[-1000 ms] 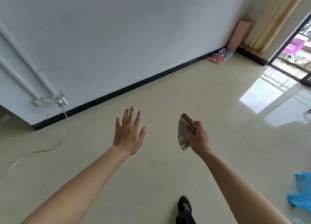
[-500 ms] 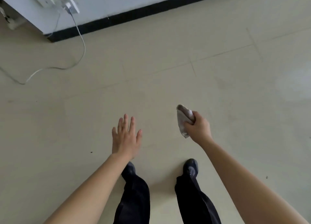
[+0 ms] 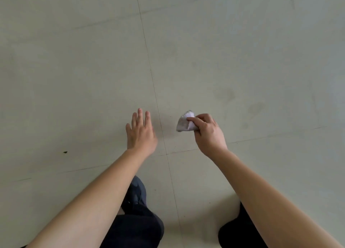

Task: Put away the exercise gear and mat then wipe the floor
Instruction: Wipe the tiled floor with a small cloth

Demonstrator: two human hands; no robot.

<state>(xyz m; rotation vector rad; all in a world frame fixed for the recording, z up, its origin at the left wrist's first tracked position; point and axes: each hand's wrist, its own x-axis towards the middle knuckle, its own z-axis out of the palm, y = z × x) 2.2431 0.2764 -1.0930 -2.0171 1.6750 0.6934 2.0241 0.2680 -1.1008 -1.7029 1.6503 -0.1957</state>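
Two hands are seen in the single head view, both reached down toward the pale tiled floor (image 3: 242, 52). The right hand (image 3: 208, 134) is closed as a grip on a bunched grey-white cloth (image 3: 184, 123), which is pinched between thumb and fingers (image 3: 192, 119) and sticks out ahead of and to the left of the knuckles. The left hand (image 3: 141, 134) is held flat with fingers spread, nothing in it, well to the left of the grip across a tile joint.

Compared with half a second ago, the wall, skirting and white cable are no longer in frame; only floor is shown, and the hands are brought much lower, with the knees (image 3: 138, 227) bent beneath the arms. Whether the cloth touches the tile cannot be told.

No exercise gear or mat is visible here, so the putting-away is judged finished and the wiping about to start. Faint dull smudges (image 3: 224, 95) ahead and to the right of the grip seem a likely first target.
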